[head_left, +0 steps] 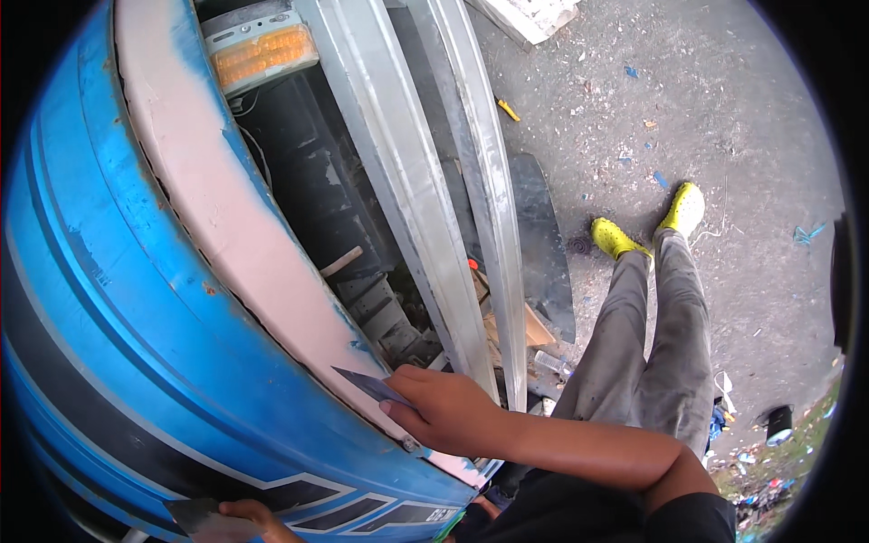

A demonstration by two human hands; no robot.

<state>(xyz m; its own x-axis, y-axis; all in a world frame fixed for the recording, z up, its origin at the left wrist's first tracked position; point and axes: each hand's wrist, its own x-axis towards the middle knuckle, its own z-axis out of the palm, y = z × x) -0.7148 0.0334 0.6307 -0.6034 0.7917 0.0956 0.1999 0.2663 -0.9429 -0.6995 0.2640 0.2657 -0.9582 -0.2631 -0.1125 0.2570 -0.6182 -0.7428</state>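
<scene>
Stretched across the lower middle, my right hand [448, 412] is closed round a thin, dark putty knife [364, 384]. Its blade lies at the lower part of a long strip of pale pink filler [235, 213] on a blue vehicle body panel [109, 226]. Down at the lower left edge, my left hand [258, 520] grips a second flat, dark scraper plate [204, 519] with a greyish smear on it, in front of the blue panel. Only part of the left hand shows; its lower part is cut off by the picture's edge.
Beside the filler run two grey metal rails [398, 136], with an orange lamp [262, 56] at their upper end. A dark cavity with loose parts lies between. My legs in grey trousers [674, 335] and yellow clogs [685, 210] are on littered ground; a black can [778, 423] lies at right.
</scene>
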